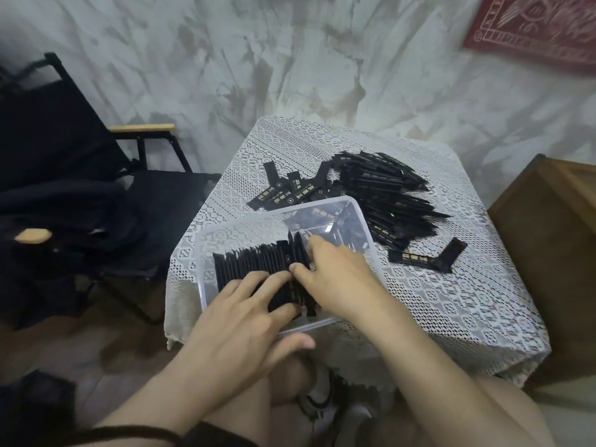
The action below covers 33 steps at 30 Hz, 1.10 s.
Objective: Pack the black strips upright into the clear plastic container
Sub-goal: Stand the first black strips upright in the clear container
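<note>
1. Black strips (254, 262) stand on edge in a row inside the clear plastic container (206, 253), directly beneath the left fingers.
2. Left hand (238, 321): fingers straight and slightly spread, laid flat on the row's tops, probably to keep it from fanning over.
3. Right hand (338, 279): thumb and forefinger seem to pinch the endmost strips, though blur obscures the grip; this likely closes the row tight.
4. Beyond the right fingertips, the container's far end is open room for more strips.
5. Loose pile (387, 201) lies past the far rim on the lace-covered table (451, 301), near the right fingers; the container's near wall sits close to the table edge, by the left thumb.
</note>
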Each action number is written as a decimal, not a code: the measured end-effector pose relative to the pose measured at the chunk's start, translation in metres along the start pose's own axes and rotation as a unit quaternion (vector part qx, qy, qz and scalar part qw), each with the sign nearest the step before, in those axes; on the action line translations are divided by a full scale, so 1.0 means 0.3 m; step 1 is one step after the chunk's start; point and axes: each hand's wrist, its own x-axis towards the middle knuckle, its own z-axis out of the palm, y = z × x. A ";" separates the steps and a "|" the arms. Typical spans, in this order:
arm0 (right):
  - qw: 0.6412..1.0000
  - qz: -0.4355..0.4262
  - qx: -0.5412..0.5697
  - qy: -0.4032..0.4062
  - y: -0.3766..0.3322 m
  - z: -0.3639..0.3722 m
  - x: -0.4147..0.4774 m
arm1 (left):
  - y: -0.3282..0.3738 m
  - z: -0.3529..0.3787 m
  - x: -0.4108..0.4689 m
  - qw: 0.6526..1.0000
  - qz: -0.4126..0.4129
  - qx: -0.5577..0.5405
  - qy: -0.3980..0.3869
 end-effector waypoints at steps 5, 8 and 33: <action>1.000 0.008 0.003 -0.016 0.008 -0.015 -0.006 | -0.001 -0.001 0.002 1.000 0.000 -0.002 -0.004; 0.999 0.016 0.022 -0.024 0.017 -0.019 0.000 | -0.004 0.003 0.003 1.000 0.006 0.005 -0.003; 0.992 -0.056 0.100 -0.059 0.052 0.000 0.059 | -0.005 0.006 0.002 1.000 0.010 -0.023 0.012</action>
